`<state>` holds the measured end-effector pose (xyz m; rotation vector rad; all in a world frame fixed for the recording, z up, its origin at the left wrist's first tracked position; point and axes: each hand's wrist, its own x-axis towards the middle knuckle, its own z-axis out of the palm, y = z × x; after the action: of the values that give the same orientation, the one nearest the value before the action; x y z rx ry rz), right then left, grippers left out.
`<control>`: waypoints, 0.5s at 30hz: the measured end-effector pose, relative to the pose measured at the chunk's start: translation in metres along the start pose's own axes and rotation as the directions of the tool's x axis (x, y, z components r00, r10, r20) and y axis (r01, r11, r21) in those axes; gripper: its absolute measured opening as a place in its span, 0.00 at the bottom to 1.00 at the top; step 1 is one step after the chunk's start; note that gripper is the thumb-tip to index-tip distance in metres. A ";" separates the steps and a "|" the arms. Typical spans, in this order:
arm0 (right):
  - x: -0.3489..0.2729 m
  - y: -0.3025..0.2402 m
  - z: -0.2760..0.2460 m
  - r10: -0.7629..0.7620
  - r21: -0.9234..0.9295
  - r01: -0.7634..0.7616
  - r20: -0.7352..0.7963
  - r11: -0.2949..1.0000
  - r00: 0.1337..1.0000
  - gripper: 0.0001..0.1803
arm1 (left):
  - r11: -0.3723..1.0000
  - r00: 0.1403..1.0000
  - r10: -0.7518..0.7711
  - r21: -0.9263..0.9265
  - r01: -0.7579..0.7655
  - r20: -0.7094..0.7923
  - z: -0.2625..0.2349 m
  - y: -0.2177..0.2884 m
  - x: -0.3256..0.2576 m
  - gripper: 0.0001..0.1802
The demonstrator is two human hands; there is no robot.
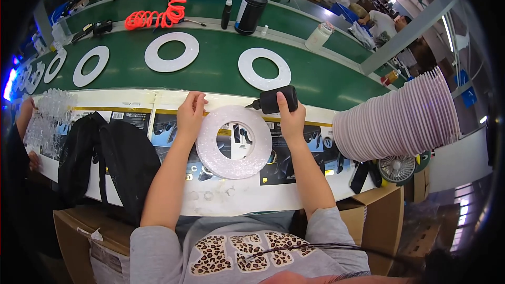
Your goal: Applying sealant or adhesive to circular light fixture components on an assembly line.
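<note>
A white speckled ring (209,144) lies flat in front of me on the work table. My right hand (291,115) is wrapped round a black squeeze bottle (271,102), tilted on its side. The bottle's thin nozzle points left, over the ring's upper right rim. At the ring's upper left edge is my left hand (192,109), its fingers curled and pressed together. Whatever those fingers hold, if anything, is too small to make out. Printed dark sheets (279,171) lie under the ring and show through its hole.
A long stack of white rings (394,118) rests at the right, beside a small fan (397,169). Several rings (172,51) lie along the green conveyor belt (215,73). Beyond stand a large black bottle (251,9) and a red coiled hose (158,18). A black bag (121,152) sits left.
</note>
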<state>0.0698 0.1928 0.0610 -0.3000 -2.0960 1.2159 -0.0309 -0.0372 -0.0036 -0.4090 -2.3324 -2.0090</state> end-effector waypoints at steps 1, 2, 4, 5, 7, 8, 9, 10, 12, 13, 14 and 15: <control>0.000 0.000 0.001 -0.002 0.012 0.002 -0.001 1.000 1.000 0.23 | 1.000 1.000 0.008 -0.008 -0.008 -0.001 0.000 -0.001 0.000 0.12; 0.001 -0.001 0.002 -0.004 0.024 0.004 -0.002 1.000 1.000 0.23 | 1.000 1.000 0.007 -0.007 -0.007 -0.003 0.000 -0.001 0.000 0.12; 0.002 -0.001 0.004 -0.005 0.035 0.005 0.008 0.999 1.000 0.23 | 1.000 1.000 0.008 0.008 -0.008 -0.006 0.000 -0.002 0.000 0.12; 0.003 -0.001 0.004 -0.007 0.044 0.006 0.015 0.999 1.000 0.23 | 1.000 1.000 0.008 0.008 -0.008 -0.006 0.000 -0.002 0.001 0.12; 0.004 0.001 0.004 -0.007 0.044 0.006 0.019 0.999 1.000 0.23 | 1.000 1.000 0.018 0.002 -0.018 -0.010 0.001 -0.002 0.001 0.11; 0.004 0.001 0.004 -0.007 0.046 0.006 0.024 0.999 1.000 0.23 | 1.000 1.000 0.018 0.003 -0.018 -0.011 0.001 -0.001 0.001 0.11; 0.004 0.001 0.005 -0.007 0.046 0.006 0.024 0.999 1.000 0.23 | 1.000 1.000 0.017 0.001 -0.017 -0.010 0.001 -0.001 0.001 0.11; 0.004 0.001 0.005 -0.004 0.048 0.003 0.028 0.999 1.000 0.23 | 1.000 1.000 0.017 0.000 -0.017 -0.009 0.001 0.000 0.001 0.11; 0.004 0.002 0.006 -0.003 0.049 0.001 0.033 0.999 0.999 0.23 | 1.000 1.000 0.019 0.000 -0.019 -0.009 0.001 0.000 0.001 0.11; 0.004 0.002 0.006 -0.002 0.038 0.000 0.035 0.999 0.999 0.23 | 1.000 1.000 0.020 0.000 -0.020 -0.009 0.001 0.000 0.001 0.11; 0.004 0.002 0.006 -0.001 0.029 0.000 0.038 1.000 0.999 0.24 | 1.000 1.000 0.020 0.001 -0.020 -0.011 0.001 -0.001 0.001 0.11; 0.004 0.001 0.007 -0.001 0.029 0.000 0.039 1.000 0.999 0.24 | 1.000 1.000 0.017 -0.001 -0.017 -0.013 0.000 -0.001 0.001 0.11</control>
<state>0.0623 0.1905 0.0592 -0.2639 -2.1098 1.2604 -0.0318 -0.0368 -0.0049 -0.4131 -2.3128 -2.0001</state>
